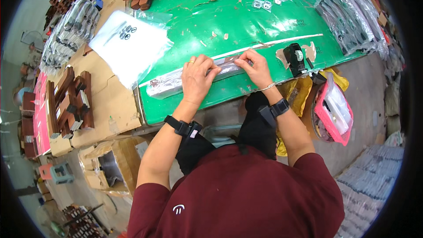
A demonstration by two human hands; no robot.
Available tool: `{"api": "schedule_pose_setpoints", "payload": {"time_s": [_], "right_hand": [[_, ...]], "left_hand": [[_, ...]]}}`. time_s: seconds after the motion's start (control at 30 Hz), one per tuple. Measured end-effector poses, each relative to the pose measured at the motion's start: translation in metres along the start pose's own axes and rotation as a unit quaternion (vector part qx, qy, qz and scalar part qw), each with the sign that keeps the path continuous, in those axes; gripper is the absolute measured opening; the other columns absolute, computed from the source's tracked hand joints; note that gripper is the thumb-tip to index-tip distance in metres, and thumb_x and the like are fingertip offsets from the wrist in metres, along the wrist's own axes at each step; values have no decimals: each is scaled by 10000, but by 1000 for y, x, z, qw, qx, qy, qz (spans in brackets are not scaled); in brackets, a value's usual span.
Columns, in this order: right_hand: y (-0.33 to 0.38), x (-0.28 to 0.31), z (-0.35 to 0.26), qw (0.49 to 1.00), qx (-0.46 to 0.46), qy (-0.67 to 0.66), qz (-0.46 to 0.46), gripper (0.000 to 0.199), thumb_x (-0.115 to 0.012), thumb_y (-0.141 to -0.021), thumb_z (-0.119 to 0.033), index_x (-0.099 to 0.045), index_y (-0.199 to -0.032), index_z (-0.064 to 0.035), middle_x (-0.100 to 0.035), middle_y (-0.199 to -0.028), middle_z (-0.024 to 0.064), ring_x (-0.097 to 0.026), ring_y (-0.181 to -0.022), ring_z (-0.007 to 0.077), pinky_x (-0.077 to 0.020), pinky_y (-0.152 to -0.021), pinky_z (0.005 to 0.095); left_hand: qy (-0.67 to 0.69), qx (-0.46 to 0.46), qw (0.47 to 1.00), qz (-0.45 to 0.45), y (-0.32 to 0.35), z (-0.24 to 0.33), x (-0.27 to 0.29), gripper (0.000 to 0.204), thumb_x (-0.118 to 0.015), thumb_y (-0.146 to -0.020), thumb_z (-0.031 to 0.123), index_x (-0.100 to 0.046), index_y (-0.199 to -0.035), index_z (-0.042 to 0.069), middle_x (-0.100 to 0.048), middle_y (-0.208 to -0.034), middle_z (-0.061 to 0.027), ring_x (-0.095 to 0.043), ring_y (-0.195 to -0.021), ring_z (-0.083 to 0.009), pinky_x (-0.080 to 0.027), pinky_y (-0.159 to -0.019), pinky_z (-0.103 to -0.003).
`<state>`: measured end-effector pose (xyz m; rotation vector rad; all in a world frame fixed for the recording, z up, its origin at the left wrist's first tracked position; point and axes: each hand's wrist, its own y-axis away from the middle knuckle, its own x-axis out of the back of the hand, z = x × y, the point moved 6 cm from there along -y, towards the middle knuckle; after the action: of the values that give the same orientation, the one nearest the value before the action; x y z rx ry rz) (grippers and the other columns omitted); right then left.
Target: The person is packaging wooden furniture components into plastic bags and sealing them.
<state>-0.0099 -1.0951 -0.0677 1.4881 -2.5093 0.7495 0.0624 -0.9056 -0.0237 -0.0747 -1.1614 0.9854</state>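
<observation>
A long brown bar in a clear plastic sleeve (164, 87) lies along the near edge of the green-topped table (194, 26). My left hand (198, 77) rests over its middle, fingers bent and pinching the plastic along the top. Close to the bar's right end, my right hand (257, 67) pinches the sleeve between thumb and forefinger. Both palms hide part of the bar. To the right of my right hand sits a black tape dispenser (294, 60), with torn brown scraps (309, 52) beside it.
Flat clear bags (125, 46) lie left of the bar, brown wooden pieces (70, 103) beyond them on cardboard. Small bagged parts (264, 4) are at the back. Wrapped bundles stand left (70, 33) and right (348, 24). A pink basket (341, 125) is below right, a carton (125, 161) below left.
</observation>
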Motion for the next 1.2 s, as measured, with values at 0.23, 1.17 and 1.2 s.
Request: {"api": "schedule_pose_setpoints", "payload": {"time_s": [0.23,1.17,1.2], "right_hand": [[4,5,-16,999,-22,44,22,235,-780,-797,-209,-658,-924,-53,-592,-731,47,-579,-643,173,-454,-603,327],[-1,3,19,997,-41,-52,-38,267,-753,-838,-222,-724,-1035,-45,-714,-1012,84,-649,-959,197,-490,-852,314],[-1,3,20,997,-38,-55,-38,265,-754,-838,-226,-725,-1032,-48,-713,-1007,77,-645,-952,192,-489,-847,311]], "left_hand": [[-29,12,999,17,0,9,-1,227,-775,-765,262,-606,-823,121,-618,-847,10,-572,-839,-227,-406,-726,-369],[-32,-160,986,-26,48,52,-1,318,-706,-808,122,-689,-1126,119,-624,-1246,-45,-554,-1211,-246,-391,-1080,-462],[-26,-168,985,-33,48,53,-3,313,-705,-808,122,-691,-1121,121,-622,-1247,-45,-553,-1212,-252,-391,-1080,-462]]}}
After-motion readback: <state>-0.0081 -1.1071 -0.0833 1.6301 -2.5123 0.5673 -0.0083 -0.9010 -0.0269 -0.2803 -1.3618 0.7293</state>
